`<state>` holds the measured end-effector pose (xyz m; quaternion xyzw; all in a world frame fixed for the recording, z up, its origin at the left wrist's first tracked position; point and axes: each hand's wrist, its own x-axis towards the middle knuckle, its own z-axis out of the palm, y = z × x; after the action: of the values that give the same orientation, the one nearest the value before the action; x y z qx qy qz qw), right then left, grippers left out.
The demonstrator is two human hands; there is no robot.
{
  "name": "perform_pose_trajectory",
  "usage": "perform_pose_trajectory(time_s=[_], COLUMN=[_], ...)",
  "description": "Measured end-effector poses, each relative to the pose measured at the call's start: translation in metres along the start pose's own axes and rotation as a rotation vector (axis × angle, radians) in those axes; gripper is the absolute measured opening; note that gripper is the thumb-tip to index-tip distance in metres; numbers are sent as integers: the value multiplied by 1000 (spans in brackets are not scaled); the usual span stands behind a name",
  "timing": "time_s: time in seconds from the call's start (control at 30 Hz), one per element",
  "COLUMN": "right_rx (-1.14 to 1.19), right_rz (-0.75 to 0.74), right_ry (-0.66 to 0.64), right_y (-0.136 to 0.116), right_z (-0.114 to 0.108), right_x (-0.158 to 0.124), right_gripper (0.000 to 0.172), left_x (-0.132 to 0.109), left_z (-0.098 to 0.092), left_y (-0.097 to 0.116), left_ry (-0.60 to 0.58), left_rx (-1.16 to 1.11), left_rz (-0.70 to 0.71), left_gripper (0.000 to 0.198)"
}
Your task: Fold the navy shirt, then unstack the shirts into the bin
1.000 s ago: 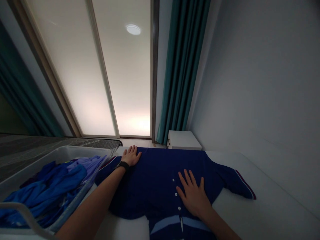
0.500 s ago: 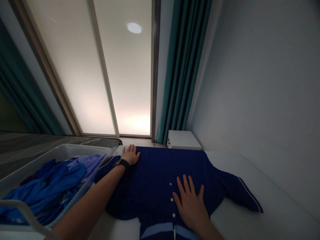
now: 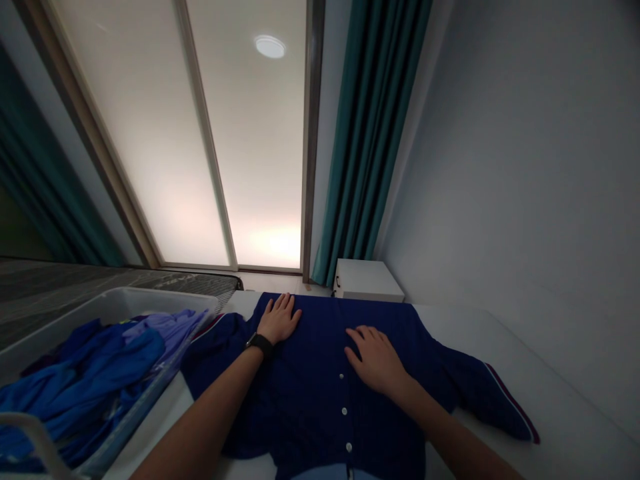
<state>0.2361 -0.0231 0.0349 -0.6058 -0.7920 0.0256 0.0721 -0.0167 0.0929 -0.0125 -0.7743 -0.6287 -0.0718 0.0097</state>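
A dark blue button-up shirt (image 3: pixel 310 393) lies spread out on a white surface, sleeves out to both sides. Its light blue collar part is at the bottom edge of the view, and white buttons run up the middle. My left hand (image 3: pixel 279 318), with a black watch on the wrist, rests flat near the far edge of the shirt, left of centre. Just right of the button line, my right hand (image 3: pixel 375 357) lies on the cloth with its fingers loosely bent and apart. Neither hand grips the fabric.
A white plastic basket (image 3: pixel 175 300) holding blue and purple clothes (image 3: pixel 100 373) stands at the left, close to the left sleeve. Beyond the far edge is a small white cabinet (image 3: pixel 367 279). A pale wall (image 3: pixel 525 167) bounds the right side.
My left hand has slid right, inward from the shirt's far left corner. My right hand has moved away from me, up along the button line. The shirt's left far corner now shows uncovered.
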Motion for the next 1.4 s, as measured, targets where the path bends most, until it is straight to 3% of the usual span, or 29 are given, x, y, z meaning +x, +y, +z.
perform_pose_trajectory(time_s=[0.17,0.3,0.67,0.83,1.0,1.4], right_rx=[-53,-30,-30,-32,-37,-24], right_rz=[91,141,245,260,301,372], right_ry=[74,-19,-95,-98,-100,-157], right_y=[28,44,59,58,58,59], right_z=[17,38,51,53,54,47], right_x=[79,104,100,99,99,97], right_gripper=[54,58,64,64,65,69], left_x=[-1,-1,2,10,13,4], left_z=[1,2,2,-6,-6,-8], left_y=[0,-1,-2,-21,-40,-48], left_ry=[7,8,-23,-24,-91,-66], left_rx=[-7,-2,-12,18,9,23], left_rz=[2,2,-32,-20,-114,-170], left_gripper=[62,62,63,62,66,66])
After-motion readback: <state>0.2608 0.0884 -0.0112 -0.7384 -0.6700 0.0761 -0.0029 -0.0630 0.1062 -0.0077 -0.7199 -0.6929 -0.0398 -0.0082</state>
